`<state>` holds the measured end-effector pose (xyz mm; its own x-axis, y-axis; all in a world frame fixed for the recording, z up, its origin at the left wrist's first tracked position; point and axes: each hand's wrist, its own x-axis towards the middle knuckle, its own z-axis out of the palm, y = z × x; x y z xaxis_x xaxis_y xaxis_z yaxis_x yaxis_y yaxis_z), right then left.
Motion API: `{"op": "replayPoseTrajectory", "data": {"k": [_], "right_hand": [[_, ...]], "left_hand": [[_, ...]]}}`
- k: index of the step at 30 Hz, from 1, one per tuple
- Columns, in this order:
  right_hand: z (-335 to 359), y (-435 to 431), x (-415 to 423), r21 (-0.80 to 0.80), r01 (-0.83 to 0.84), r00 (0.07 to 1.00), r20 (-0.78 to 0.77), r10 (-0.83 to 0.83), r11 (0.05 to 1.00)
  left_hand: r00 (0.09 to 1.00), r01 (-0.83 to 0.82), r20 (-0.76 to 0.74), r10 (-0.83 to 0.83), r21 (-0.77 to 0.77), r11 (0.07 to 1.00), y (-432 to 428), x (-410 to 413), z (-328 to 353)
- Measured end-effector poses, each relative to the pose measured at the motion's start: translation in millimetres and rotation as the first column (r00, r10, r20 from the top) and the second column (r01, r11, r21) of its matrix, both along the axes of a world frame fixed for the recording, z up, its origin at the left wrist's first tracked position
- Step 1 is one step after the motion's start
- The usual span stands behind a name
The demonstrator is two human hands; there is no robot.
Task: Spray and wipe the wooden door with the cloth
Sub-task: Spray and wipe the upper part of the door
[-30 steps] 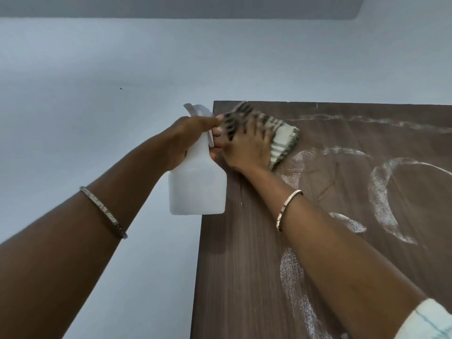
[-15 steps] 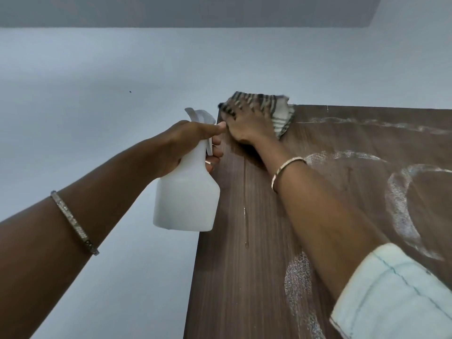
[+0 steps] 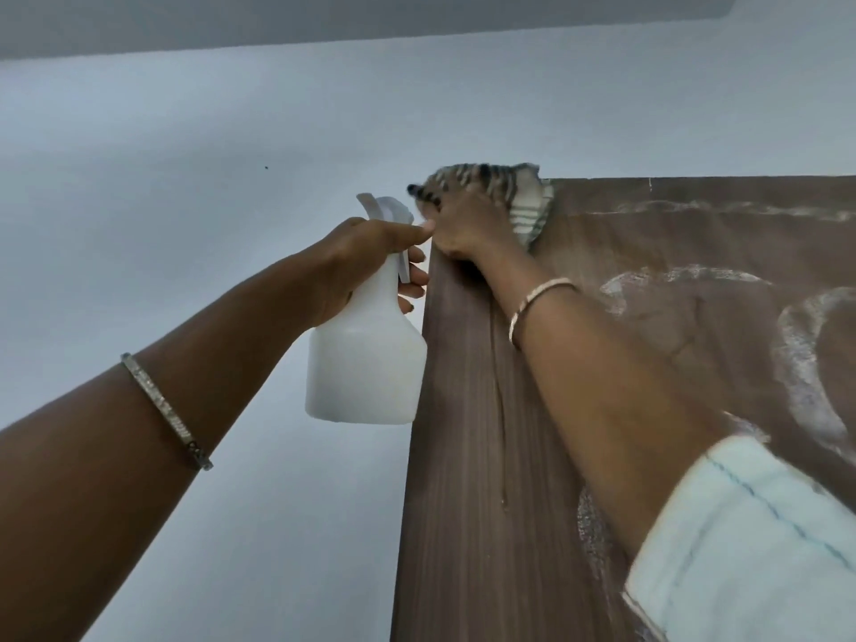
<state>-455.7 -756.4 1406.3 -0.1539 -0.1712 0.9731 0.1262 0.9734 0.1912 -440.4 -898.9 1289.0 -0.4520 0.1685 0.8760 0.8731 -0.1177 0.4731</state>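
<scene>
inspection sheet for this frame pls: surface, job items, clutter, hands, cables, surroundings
Surface: wooden door, dark grain, white foamy smears at right, one drip running down near the left edge.
Job's things: striped cloth pressed at the door's top left corner; white spray bottle held beside the door edge.
Clutter: nothing seen.
Grippers: right hand on the cloth; left hand gripping the bottle neck.
Cables: nothing seen.
Surroundings: pale wall, ceiling strip above.

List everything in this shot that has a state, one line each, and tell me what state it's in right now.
wooden door: streaked with white foam arcs on the right, one drip running down near its left edge.
cloth: bunched, pressed on the door's top left corner.
spray bottle: upright, held off the door's left edge.
left hand: closed around the bottle's neck.
right hand: pressing the cloth.
</scene>
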Motion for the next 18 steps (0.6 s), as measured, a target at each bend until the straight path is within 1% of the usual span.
{"op": "replayPoseTrajectory", "data": {"k": [2,3,4,6,7,11,14,16,18], "right_hand": [[-22,-8,-7,0.073,0.0,0.999,0.036,-0.003,0.997],[-30,-8,-8,0.086,-0.007,0.998,0.056,0.002,0.996],[-32,-4,-5,0.064,-0.048,0.997,0.071,0.043,0.997],[-24,10,6,-0.024,-0.138,0.987,0.085,0.14,0.99],[-19,21,12,-0.053,-0.134,0.989,0.059,0.137,0.99],[6,77,31,-0.246,-0.053,0.992,-0.124,0.023,0.968],[10,95,34,-0.368,-0.023,0.984,-0.175,-0.045,0.929],[7,75,22,-0.351,-0.004,0.983,-0.175,-0.061,0.936],[-1,40,3,-0.22,0.01,0.99,-0.137,-0.041,0.975]], "left_hand": [[1.0,-0.002,-0.01,0.002,-0.012,1.0,1,-4,0],[1.0,-0.003,-0.016,0.002,-0.016,1.0,2,-5,0],[1.0,0.002,-0.017,-0.002,-0.015,1.0,3,-6,0],[0.999,0.034,-0.013,-0.034,-0.005,0.999,3,-8,2],[0.999,0.048,-0.012,-0.048,-0.005,0.999,3,-7,3],[0.999,0.029,-0.025,-0.03,-0.015,0.999,-5,-6,10],[0.999,0.026,-0.027,-0.026,-0.017,1.0,-12,-7,11],[0.999,0.035,-0.022,-0.036,-0.032,0.999,-14,-8,10],[0.998,0.059,-0.02,-0.059,-0.031,0.998,-13,-10,7]]}}
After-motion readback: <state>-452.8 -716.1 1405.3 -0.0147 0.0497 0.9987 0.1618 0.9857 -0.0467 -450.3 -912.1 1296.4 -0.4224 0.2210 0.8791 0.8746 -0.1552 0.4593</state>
